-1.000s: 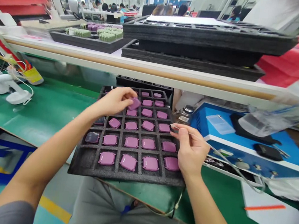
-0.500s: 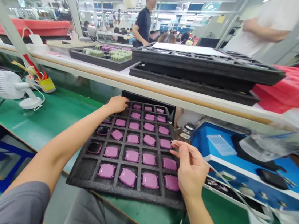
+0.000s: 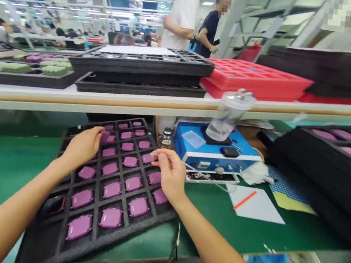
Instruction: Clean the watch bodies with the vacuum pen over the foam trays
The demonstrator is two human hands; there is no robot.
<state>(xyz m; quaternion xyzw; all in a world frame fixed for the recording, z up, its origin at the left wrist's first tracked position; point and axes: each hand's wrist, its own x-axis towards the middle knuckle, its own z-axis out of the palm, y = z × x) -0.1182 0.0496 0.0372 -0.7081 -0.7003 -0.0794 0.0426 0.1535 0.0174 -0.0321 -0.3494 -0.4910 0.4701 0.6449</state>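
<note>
left hand (image 3: pixel 82 147) on lilac rounded-square piece (image 3: pixel 105 138) in black foam tray (image 3: pixel 50 248)

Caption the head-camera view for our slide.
Left hand touches a purple part in a black foam tray; right hand pinches a thin tool.

The left hand (image 3: pixel 83 147) reached forward, fingers curled downward. The right hand (image 3: pixel 171 176) was just beside it, thumb and forefinger pinched together.

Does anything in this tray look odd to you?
Yes. In the foam tray, one cell at the lower left holds a dark piece, while the others hold purple pieces. It stands out by colour; I cannot tell why it differs.
</note>
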